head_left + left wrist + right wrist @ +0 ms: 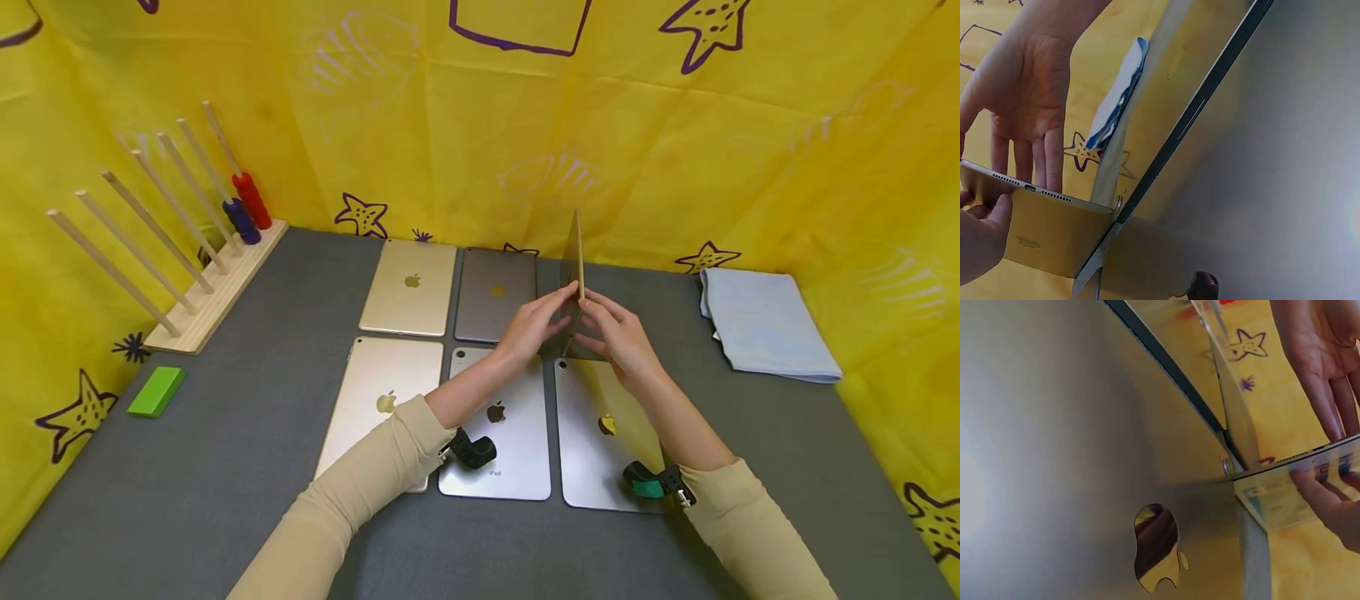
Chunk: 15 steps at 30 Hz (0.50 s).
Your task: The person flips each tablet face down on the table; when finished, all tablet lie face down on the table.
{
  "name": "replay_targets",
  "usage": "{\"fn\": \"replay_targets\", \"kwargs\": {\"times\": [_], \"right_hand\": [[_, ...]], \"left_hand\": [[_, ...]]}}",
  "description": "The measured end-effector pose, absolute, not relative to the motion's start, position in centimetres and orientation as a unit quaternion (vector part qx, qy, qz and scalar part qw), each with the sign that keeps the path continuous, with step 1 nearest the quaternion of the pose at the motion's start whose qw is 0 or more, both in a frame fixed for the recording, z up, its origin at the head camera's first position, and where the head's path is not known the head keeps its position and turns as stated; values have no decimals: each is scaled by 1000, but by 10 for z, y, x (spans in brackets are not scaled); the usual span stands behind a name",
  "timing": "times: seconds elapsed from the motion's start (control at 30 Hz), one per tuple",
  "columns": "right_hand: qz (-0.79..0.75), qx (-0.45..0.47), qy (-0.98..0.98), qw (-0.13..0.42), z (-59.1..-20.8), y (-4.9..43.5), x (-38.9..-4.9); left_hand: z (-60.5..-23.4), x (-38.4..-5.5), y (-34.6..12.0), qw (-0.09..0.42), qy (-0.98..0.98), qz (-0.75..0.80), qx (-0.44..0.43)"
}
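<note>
A thin gold tablet (574, 250) stands upright on edge, seen nearly edge-on in the head view. My left hand (531, 325) presses its fingertips against the left face, the gold back (1054, 234) with a logo. Against the other face, the glossy screen (1297, 494), lie the fairly straight fingers of my right hand (618, 337). The charging-port edge is turned toward me. Whether its lower edge touches the table cannot be told. Just in front lie a silver tablet (510, 458) and another pale tablet (600, 467), both back up beneath my forearms.
Left of these lie a pale gold tablet (375, 375), a gold tablet (408, 304) and a dark grey tablet (483, 312). A wooden peg rack (217, 292) and a green block (156, 392) stand far left. A folded light-blue cloth (772, 325) lies right.
</note>
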State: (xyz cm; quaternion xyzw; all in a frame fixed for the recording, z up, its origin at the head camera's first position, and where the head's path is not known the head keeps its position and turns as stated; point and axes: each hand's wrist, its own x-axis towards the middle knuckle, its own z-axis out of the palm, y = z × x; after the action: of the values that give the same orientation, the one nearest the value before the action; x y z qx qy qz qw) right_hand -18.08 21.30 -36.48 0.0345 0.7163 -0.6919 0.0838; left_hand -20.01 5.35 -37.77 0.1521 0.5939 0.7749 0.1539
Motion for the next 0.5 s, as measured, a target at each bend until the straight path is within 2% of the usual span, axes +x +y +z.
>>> {"fn": "replay_targets", "kwargs": {"times": [0.3, 0.5], "right_hand": [[-701, 5, 712, 32, -363, 216, -179], [-712, -22, 702, 2, -363, 221, -178]], "left_hand": [[-384, -197, 56, 156, 604, 771, 127], [-393, -195, 57, 183, 625, 754, 85]]}}
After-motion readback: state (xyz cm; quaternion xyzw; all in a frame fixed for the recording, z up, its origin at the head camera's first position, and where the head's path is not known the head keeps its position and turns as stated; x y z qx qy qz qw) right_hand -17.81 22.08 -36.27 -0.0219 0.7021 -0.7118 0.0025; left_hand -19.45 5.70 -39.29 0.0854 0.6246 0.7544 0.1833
